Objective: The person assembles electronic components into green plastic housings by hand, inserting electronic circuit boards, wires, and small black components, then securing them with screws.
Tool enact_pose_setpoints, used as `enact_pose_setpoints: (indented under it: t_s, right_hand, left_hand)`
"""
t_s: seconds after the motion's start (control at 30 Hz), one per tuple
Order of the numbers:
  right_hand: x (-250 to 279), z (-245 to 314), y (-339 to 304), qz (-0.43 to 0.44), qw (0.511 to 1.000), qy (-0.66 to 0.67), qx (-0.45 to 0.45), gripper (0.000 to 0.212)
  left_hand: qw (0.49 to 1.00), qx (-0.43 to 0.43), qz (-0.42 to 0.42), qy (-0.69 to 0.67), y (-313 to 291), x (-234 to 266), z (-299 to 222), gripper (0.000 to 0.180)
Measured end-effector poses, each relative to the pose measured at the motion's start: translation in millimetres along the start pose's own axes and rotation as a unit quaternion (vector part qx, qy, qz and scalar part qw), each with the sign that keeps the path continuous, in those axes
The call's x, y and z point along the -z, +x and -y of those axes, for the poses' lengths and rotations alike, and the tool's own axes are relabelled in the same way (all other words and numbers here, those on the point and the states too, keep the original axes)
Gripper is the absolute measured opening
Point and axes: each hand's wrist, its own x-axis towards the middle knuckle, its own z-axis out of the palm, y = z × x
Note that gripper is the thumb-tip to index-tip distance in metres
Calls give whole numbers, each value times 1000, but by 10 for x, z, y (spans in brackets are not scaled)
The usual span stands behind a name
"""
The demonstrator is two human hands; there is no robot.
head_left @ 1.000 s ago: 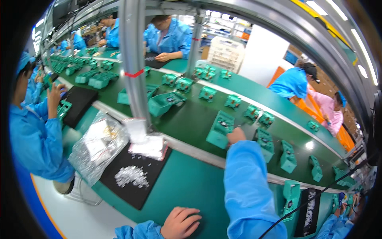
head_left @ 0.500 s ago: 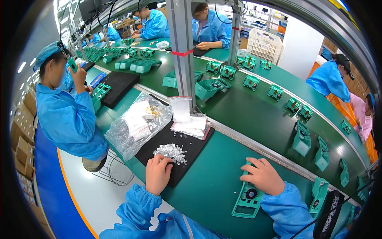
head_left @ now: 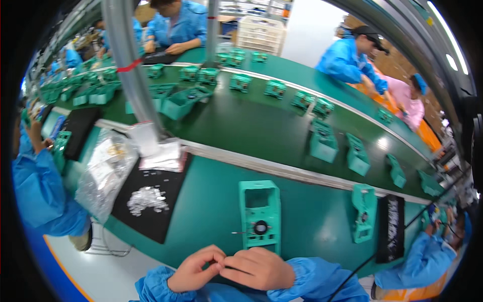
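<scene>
Both hands meet at the near edge of the bench. The left hand (head_left: 196,269) pinches thumb and forefinger together, and the right hand (head_left: 259,268) brings its fingertips against that pinch; something tiny seems to be held between them, but it is too small to make out, so I cannot tell what either hand actually grips.

Just beyond the fingertips lies the green housing (head_left: 259,216), flat on the green bench top (head_left: 211,211), with a round black part (head_left: 260,227) set in its lower half and a thin metal pin (head_left: 239,232) sticking out to the left of it.

Farther out to the left of the pinch sits a black mat (head_left: 166,189) carrying a heap of small silvery parts (head_left: 146,199), with a clear plastic bag (head_left: 103,171) beside it. To the right stands a 2nd green housing (head_left: 364,211).

This looks like the fitting step: 1 small piece readied at the fingertips. The next move calls for a short, precise reach forward to the housing.
</scene>
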Motion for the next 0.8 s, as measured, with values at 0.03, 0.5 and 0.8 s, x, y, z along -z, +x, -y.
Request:
enact_pose_setpoints:
  t_s: [0.03, 0.5, 0.8]
  right_hand:
    - [27, 40, -78, -27, 999, 15, -12, 28]
    - [401, 187, -403, 28, 995, 0, -98, 10]
    - [351, 219, -382, -2, 986, -29, -165, 15]
  left_hand:
    - [995, 30, 43, -84, 40, -136, 16, 3]
    - [948, 127, 135, -258, 61, -598, 229, 24]
    - [995, -5, 13, -100, 82, -604, 90, 13]
